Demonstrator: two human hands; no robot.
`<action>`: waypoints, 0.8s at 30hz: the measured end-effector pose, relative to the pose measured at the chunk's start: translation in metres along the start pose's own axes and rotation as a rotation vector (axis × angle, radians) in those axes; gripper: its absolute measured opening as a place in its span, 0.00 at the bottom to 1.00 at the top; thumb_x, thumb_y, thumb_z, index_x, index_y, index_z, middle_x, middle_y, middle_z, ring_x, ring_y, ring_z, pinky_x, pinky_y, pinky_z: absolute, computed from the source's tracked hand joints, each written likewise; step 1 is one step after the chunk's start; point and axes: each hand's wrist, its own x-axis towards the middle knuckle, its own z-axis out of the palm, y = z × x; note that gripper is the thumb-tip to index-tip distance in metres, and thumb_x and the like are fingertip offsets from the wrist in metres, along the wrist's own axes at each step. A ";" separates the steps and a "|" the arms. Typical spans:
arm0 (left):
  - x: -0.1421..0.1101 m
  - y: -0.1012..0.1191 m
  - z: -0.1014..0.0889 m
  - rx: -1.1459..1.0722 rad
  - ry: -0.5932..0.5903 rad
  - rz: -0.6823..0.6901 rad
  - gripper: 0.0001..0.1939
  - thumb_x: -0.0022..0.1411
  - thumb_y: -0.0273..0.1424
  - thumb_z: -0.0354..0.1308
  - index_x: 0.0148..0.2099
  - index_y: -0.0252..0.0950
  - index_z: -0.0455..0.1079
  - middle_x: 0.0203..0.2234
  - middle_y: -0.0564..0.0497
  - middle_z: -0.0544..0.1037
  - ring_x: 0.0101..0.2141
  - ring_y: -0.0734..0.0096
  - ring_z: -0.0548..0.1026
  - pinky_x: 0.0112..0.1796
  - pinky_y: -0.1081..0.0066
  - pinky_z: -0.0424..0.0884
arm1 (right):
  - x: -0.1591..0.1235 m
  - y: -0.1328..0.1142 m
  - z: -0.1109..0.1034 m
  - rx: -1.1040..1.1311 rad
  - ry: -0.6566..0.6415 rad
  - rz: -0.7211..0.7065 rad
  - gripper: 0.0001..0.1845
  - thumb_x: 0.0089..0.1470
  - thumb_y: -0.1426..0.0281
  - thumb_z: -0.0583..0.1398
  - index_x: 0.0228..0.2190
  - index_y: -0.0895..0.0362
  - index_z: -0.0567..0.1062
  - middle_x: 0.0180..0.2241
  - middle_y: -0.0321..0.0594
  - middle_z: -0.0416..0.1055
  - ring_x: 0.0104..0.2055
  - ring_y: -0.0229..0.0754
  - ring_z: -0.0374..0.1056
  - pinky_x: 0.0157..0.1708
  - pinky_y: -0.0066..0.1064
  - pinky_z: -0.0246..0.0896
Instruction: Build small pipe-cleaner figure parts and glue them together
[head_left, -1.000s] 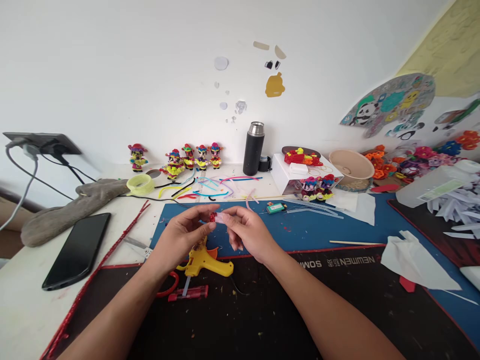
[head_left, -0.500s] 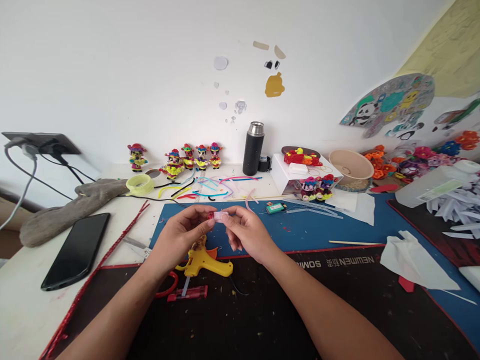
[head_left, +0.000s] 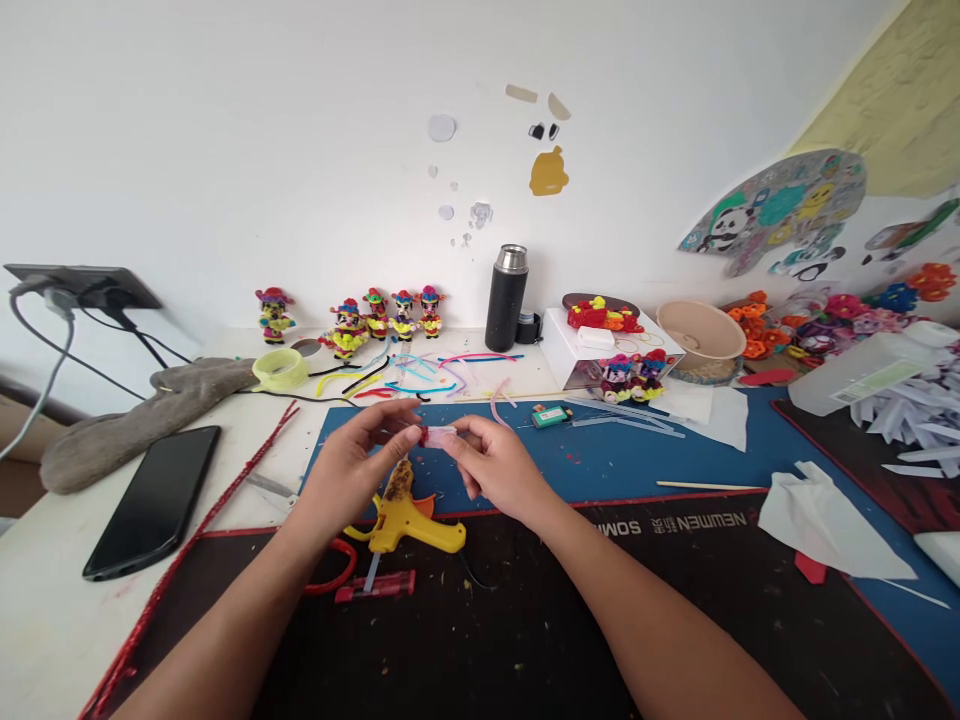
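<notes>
Over the blue mat, my left hand (head_left: 351, 470) and my right hand (head_left: 495, 462) meet around a small pale pink piece (head_left: 440, 438) with a red fuzzy end (head_left: 424, 436). My left thumb and fingers pinch the red end. The pink end is gripped between my right thumb and fingers, which hide part of it. Just below my hands a yellow glue gun (head_left: 414, 527) lies on the black mat, its nozzle stained brown. A red translucent object (head_left: 386, 586) lies against its glue stick. Red-handled scissors (head_left: 341, 572) are partly covered by my left wrist.
Several chenille figurines (head_left: 349, 328) stand along the wall, with loose colored pipe cleaners (head_left: 420, 378) nearby. A black thermos (head_left: 507, 300) stands at the back. On the left are a phone (head_left: 152, 500) and long red stems (head_left: 217, 505). A white box (head_left: 562, 350) is back right.
My left fingers have shifted slightly over the red end, covering more of it. More of the pale pink piece shows between my hands, and the glue gun's nozzle is more exposed.
</notes>
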 end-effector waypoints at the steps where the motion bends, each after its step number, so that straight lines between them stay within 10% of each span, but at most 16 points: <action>1: 0.002 -0.001 -0.005 0.015 0.052 0.006 0.27 0.62 0.51 0.68 0.56 0.41 0.78 0.47 0.45 0.85 0.45 0.55 0.80 0.46 0.63 0.74 | 0.000 0.001 -0.001 -0.095 0.030 -0.037 0.20 0.66 0.50 0.61 0.43 0.53 0.76 0.18 0.29 0.66 0.18 0.37 0.62 0.22 0.30 0.51; 10: 0.015 -0.004 -0.030 0.220 0.311 0.016 0.24 0.62 0.50 0.64 0.52 0.39 0.79 0.44 0.46 0.85 0.43 0.57 0.81 0.44 0.65 0.75 | -0.003 -0.005 -0.002 -0.826 0.022 -0.064 0.16 0.69 0.55 0.60 0.40 0.53 0.81 0.24 0.37 0.73 0.27 0.42 0.67 0.27 0.33 0.41; 24: 0.022 -0.007 -0.099 0.659 0.654 -0.197 0.19 0.70 0.44 0.53 0.43 0.37 0.78 0.35 0.43 0.85 0.36 0.56 0.80 0.37 0.64 0.71 | -0.006 -0.011 0.000 -1.022 -0.049 -0.003 0.20 0.71 0.53 0.57 0.48 0.53 0.81 0.38 0.45 0.84 0.41 0.51 0.79 0.33 0.33 0.55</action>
